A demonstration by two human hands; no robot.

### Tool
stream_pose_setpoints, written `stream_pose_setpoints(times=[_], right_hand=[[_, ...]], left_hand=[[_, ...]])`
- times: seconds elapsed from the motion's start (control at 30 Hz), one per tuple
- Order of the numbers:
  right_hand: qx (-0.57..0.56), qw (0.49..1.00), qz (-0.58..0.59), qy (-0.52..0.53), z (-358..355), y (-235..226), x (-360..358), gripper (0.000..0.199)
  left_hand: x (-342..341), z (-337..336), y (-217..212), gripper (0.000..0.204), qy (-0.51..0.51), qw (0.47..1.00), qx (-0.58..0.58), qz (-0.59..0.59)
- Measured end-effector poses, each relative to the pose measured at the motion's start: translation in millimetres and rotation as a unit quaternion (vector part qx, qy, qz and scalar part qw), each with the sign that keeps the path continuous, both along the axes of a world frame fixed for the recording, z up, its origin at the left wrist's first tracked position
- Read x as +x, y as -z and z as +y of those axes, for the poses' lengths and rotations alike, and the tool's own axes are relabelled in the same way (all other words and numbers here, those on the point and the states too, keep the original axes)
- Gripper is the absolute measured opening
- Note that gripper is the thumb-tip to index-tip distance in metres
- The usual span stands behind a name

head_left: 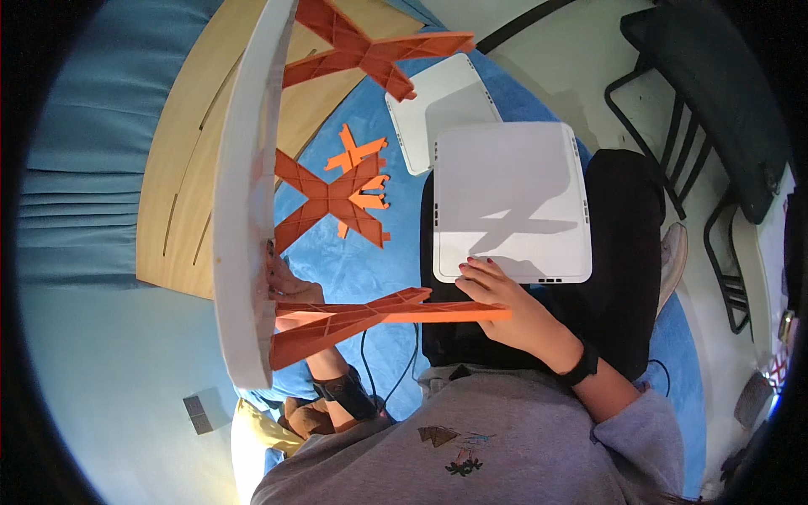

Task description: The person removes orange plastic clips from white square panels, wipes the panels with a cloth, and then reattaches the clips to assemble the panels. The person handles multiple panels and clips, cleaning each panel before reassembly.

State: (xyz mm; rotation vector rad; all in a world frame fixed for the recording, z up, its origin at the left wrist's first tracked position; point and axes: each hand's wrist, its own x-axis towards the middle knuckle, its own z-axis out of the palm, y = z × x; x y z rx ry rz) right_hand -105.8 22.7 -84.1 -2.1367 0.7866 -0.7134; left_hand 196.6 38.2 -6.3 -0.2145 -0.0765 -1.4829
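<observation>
- At left, the upright panel (240, 219), bearing orange crosses (330, 199), is touched by the left hand (295, 284); its grip cannot be told.
- On the lap (621, 227), the flat panel (505, 181) is touched by the right hand (520, 316); pinching cannot be told.

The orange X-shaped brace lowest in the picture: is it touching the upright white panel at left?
Touching: the head view shows the left ends of the orange brace meeting the upright white panel, no gap visible.
</observation>
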Motion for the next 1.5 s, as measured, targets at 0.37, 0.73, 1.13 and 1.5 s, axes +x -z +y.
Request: stream_pose_setpoints(times=[0.37,0.73,1.13,1.5], right_hand=[[-0.145,0.983,0.094,0.058,21,31,25,0.029],[-0.2,0.957,0.175,0.115,32,28,29,0.025],[-0.176,0.962,0.163,0.133,35,28,30,0.029],[-0.117,0.975,0.16,0.104,37,30,31,0.043]], left_hand=[[-51,-11,-5,0.05,0.058,0.987,-0.013,-0.148],[-65,-28,1,0.043,0.15,0.984,0.092,-0.005],[-88,-37,-4,0.058,0.102,0.982,0.156,-0.044],[-108,-36,-6,0.055,0.122,0.97,0.171,-0.125]])
